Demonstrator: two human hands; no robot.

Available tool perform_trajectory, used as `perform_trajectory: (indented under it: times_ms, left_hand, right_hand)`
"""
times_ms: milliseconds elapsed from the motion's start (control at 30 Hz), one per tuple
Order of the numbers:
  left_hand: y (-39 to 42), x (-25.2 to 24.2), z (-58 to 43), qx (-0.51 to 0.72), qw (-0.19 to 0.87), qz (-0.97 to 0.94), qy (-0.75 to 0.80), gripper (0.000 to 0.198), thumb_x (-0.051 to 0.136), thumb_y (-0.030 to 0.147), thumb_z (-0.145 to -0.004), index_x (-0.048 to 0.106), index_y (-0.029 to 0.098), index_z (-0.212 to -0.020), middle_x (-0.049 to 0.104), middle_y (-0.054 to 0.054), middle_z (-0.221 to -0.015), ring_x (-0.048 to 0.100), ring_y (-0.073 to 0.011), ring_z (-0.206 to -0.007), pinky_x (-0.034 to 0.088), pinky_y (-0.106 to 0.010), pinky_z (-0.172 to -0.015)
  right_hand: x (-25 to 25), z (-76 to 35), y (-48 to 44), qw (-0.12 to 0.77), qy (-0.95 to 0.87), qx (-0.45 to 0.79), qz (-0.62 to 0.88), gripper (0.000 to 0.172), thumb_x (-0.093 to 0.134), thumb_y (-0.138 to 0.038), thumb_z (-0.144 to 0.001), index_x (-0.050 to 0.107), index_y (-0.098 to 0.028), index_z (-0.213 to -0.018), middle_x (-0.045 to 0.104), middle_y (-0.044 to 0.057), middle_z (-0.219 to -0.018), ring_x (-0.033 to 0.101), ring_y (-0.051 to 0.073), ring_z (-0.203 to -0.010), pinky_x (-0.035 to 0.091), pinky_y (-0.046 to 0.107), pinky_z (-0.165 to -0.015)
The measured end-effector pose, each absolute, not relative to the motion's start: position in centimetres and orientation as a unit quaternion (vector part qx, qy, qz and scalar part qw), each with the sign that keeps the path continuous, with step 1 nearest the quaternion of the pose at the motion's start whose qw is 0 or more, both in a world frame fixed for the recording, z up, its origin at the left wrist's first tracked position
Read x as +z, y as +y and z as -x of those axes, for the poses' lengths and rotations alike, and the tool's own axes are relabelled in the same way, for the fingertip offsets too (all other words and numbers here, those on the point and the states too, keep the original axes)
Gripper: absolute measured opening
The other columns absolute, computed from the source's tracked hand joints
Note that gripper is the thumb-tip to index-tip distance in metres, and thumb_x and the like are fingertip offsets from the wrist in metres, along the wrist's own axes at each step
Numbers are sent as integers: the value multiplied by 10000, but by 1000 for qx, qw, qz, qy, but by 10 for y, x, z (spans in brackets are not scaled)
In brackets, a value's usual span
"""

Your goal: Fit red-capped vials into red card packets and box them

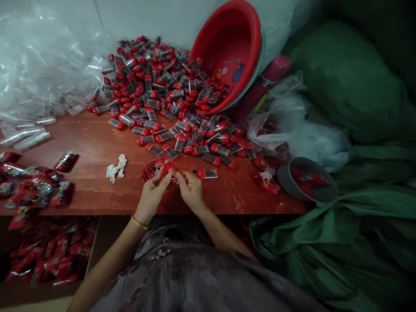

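Observation:
My left hand (153, 195) and my right hand (191, 190) meet near the table's front edge, both pinching a small red printed packet (168, 168) between thumbs and fingers. A gold bracelet circles my left wrist. Just behind and left of the packet lies a fanned stack of red printed wrappers (150, 170). Close to the right hand, a clear tube with a red cap and dark contents (209, 174) rests on the red-brown table (97, 190). A large pile of similar tubes (156, 86) spreads behind the hands.
A red basin (227, 26) leans behind the pile. Clear sleeves (32, 134) and filled red packets (39, 186) lie left, above a box of packets (55, 251). A crumpled white piece (117, 168) sits left of the hands; a grey bowl (286, 177) stands right.

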State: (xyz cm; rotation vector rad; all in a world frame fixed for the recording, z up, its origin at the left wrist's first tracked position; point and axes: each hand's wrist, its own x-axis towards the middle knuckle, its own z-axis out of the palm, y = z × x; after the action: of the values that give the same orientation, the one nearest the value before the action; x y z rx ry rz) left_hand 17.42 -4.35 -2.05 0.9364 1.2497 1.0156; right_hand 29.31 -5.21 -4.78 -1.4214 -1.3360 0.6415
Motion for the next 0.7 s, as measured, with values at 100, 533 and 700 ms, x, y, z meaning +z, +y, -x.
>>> perform_trajectory:
  times_ms: [100, 533, 700]
  left_hand:
    - [-47, -18, -180, 442, 699, -254, 502, 430, 821, 415, -498, 699, 127, -793, 716, -58, -783, 652, -153, -675, 525, -260, -633]
    - [-28, -17, -181, 455, 728, -152, 490, 399, 870, 309, -414, 528, 146, -540, 624, 33, -545, 558, -70, -476, 494, -218, -576]
    - [-29, -15, -183, 426, 756, -133, 479, 423, 872, 344, -404, 566, 152, -625, 656, 16, -604, 613, -108, -543, 499, -244, -606]
  right_hand:
    - [-48, -292, -57, 511, -568, 247, 596, 324, 429, -360, -886, 547, -181, -643, 580, 14, -614, 542, 143, -619, 425, 256, -625]
    - [-45, -387, -77, 281, -708, 89, 641, 419, 569, -334, -801, 555, -151, -1178, 592, 133, -1216, 504, 283, -1125, 380, 441, -961]
    - [-64, -424, -82, 181, -726, 0, 663, 282, 445, -229, -868, 597, -146, -1091, 654, 117, -1103, 577, 243, -977, 404, 414, -888]
